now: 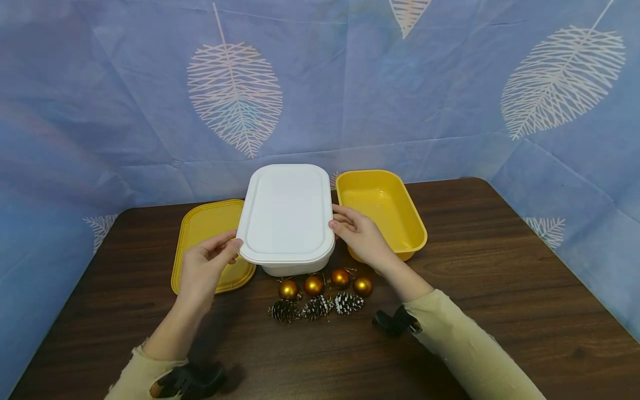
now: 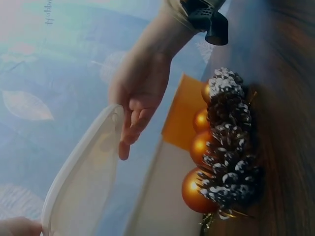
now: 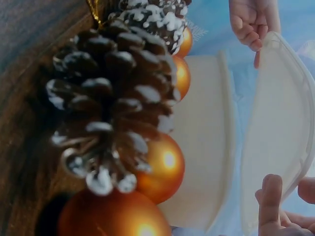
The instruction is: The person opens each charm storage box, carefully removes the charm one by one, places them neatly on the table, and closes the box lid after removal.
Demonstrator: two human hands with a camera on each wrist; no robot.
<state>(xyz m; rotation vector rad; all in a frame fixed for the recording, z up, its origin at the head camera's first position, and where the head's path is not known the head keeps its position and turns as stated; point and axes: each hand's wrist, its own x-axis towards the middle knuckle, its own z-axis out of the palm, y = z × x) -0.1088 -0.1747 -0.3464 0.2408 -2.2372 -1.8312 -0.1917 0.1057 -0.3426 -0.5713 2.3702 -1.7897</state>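
Observation:
A white lid (image 1: 290, 211) is held level over the white box (image 1: 300, 268). Both wrist views show a gap between the lid and the box's rim (image 3: 227, 147). My left hand (image 1: 202, 269) pinches the lid's near left edge between thumb and fingers. On the opposite side, my right hand (image 1: 362, 236) grips the right edge, its thumb on top. In the left wrist view the right hand (image 2: 142, 88) shows fingers below the lid's rim. The lid hides what is inside the box.
Several orange-gold baubles (image 1: 313, 285) and three snow-tipped pine cones (image 1: 317, 308) lie before the white box. A yellow lid (image 1: 212, 222) lies flat at its left. The yellow box (image 1: 382, 211) stands uncovered at its right. Behind the dark wood table (image 1: 500, 266) hangs blue cloth.

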